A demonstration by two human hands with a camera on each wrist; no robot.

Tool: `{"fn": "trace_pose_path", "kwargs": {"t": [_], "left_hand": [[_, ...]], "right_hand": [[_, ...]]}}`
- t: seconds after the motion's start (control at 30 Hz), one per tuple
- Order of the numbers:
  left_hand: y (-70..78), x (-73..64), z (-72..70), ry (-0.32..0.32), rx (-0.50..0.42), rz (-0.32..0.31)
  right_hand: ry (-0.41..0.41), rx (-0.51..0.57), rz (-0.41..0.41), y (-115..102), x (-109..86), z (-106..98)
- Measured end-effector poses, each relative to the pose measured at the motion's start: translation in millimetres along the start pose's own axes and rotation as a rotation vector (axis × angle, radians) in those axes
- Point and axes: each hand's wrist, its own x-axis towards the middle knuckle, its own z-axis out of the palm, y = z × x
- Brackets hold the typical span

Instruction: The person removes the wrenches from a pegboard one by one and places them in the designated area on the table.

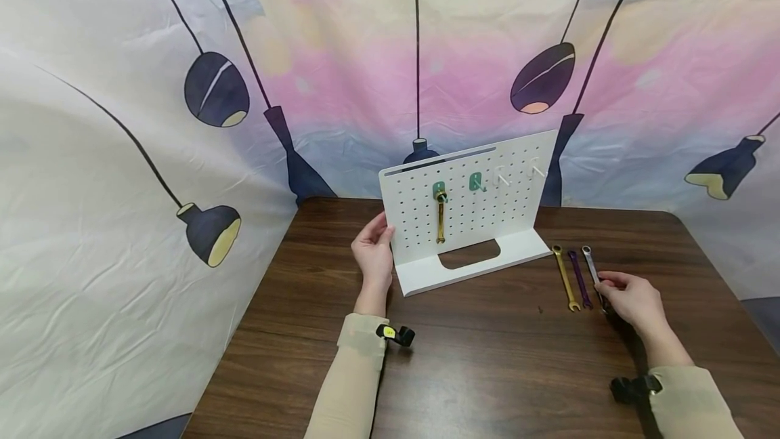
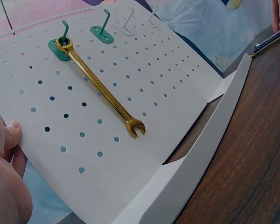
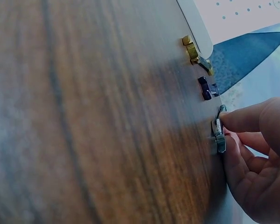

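A white pegboard stand (image 1: 512, 205) stands at the back of the table. My left hand (image 1: 374, 256) grips its left edge, thumb (image 2: 13, 135) on the front face and fingers behind. A gold combination wrench (image 1: 441, 221) hangs by its ring end from a green hook (image 1: 439, 188). On the table right of the stand lie a second gold wrench (image 1: 567, 280), a purple wrench (image 1: 581, 280) and a silver wrench (image 1: 590, 264), side by side. My right hand (image 1: 635, 303) pinches the silver wrench near its close end between thumb and fingers, low at the tabletop in the right wrist view.
Another green hook (image 1: 476, 182) and two clear hooks (image 1: 502, 177) stick out from the board, bare. The stand's base (image 1: 420, 279) has a wide cutout. Behind the dark wooden table (image 1: 487, 371) hangs a cloth backdrop (image 1: 341, 87) printed with lamps.
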Motion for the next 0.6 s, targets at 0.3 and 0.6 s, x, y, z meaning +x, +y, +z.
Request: {"fn": "trace_pose_path", "kwargs": {"t": [0.3,0.6], "left_hand": [[0.4,0.9,-0.6,-0.002,0.002,0.000],[0.6,0.9,1.4,0.009,-0.010,-0.011]], "right_hand": [[-0.012,0.001,0.009,0.6,1.1,-0.3],[-0.017,-0.003,0.016,-0.8,-0.4,-2.6]]}}
